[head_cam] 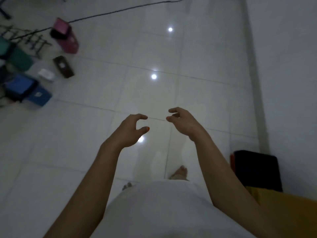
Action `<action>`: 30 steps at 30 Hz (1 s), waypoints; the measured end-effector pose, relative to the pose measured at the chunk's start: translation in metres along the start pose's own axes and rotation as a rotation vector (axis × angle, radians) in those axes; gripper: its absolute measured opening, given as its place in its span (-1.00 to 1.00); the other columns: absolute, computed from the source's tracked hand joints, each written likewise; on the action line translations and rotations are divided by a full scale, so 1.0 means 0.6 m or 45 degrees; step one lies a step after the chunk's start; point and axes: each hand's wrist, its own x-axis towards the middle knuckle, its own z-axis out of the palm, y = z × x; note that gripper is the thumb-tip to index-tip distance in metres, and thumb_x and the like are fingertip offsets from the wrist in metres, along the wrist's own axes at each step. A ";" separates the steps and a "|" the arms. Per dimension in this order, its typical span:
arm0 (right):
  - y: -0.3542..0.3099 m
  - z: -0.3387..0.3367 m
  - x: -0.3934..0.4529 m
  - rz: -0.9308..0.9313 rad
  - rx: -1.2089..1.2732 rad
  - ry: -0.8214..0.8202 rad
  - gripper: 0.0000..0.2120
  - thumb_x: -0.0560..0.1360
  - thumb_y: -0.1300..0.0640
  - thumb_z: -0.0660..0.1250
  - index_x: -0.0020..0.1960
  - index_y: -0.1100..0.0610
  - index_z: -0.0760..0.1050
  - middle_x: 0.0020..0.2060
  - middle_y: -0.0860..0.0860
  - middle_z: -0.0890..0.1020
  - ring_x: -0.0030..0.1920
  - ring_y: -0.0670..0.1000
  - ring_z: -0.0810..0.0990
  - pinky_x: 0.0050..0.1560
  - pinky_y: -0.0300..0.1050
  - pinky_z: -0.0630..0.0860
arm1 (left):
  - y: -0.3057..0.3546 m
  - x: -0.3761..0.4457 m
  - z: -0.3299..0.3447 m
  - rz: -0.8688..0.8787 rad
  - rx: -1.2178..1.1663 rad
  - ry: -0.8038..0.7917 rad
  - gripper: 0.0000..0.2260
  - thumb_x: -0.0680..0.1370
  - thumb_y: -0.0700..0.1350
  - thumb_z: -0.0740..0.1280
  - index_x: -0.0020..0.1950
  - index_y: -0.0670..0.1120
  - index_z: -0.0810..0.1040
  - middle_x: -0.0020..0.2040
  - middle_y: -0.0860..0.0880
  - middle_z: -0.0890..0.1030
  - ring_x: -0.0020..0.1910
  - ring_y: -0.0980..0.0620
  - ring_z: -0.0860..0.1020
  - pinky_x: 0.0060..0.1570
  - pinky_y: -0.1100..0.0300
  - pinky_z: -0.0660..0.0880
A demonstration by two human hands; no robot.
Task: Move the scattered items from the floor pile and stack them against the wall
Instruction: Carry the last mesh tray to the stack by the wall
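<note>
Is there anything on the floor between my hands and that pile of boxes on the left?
Nothing visible: bare tile floor lies between the empty left hand, right hand and the pile.

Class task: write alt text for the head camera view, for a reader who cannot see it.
Two empty hands, left hand and right hand, reach out over a white tiled floor. A pile of coloured boxes lies far left; a black item sits against the wall, right.

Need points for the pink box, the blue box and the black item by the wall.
pink box [69, 41], head view, on its long side face.
blue box [38, 96], head view, on its front face.
black item [257, 170], head view, on its dark top, beside the wall.
</note>
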 end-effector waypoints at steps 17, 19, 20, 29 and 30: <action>-0.289 0.473 -0.004 -0.278 -0.514 -0.830 -0.57 0.56 -0.02 0.32 0.41 -0.05 0.39 0.29 0.01 0.48 0.15 -0.01 0.49 0.16 -0.09 0.40 | -0.395 -0.275 -0.225 -0.602 -0.471 0.598 -0.61 0.57 -0.02 0.34 0.39 0.03 0.42 0.41 -0.03 0.38 0.34 0.02 0.35 0.17 0.22 0.27; -0.311 0.488 0.024 -0.287 -0.557 -0.852 -0.57 0.56 -0.02 0.33 0.41 -0.03 0.39 0.28 0.02 0.49 0.14 0.01 0.51 0.12 -0.11 0.43 | -0.406 -0.260 -0.239 -0.618 -0.494 0.608 -0.61 0.57 -0.02 0.34 0.39 0.03 0.41 0.41 -0.02 0.37 0.32 0.03 0.35 0.17 0.24 0.26; -0.324 0.496 0.039 -0.290 -0.569 -0.869 -0.57 0.57 -0.01 0.32 0.41 -0.01 0.39 0.28 0.03 0.49 0.13 0.01 0.52 0.07 -0.14 0.44 | -0.410 -0.250 -0.248 -0.624 -0.506 0.609 -0.60 0.57 -0.01 0.34 0.40 0.03 0.41 0.41 -0.02 0.37 0.29 0.06 0.35 0.17 0.25 0.25; -0.498 0.574 0.185 -0.414 -0.735 -1.037 -0.57 0.55 0.00 0.34 0.40 0.00 0.41 0.24 0.04 0.49 0.13 0.01 0.51 0.07 -0.17 0.41 | -0.444 -0.138 -0.393 -0.676 -0.566 0.808 -0.62 0.57 -0.01 0.33 0.38 0.05 0.41 0.40 -0.02 0.38 0.19 0.13 0.33 0.16 0.24 0.26; -0.520 0.582 0.201 -0.439 -0.750 -1.050 -0.57 0.55 0.00 0.34 0.40 0.00 0.41 0.24 0.03 0.49 0.13 0.00 0.51 0.07 -0.17 0.41 | -0.447 -0.128 -0.409 -0.678 -0.578 0.851 -0.63 0.57 -0.01 0.33 0.37 0.05 0.42 0.40 -0.02 0.38 0.18 0.14 0.33 0.16 0.25 0.26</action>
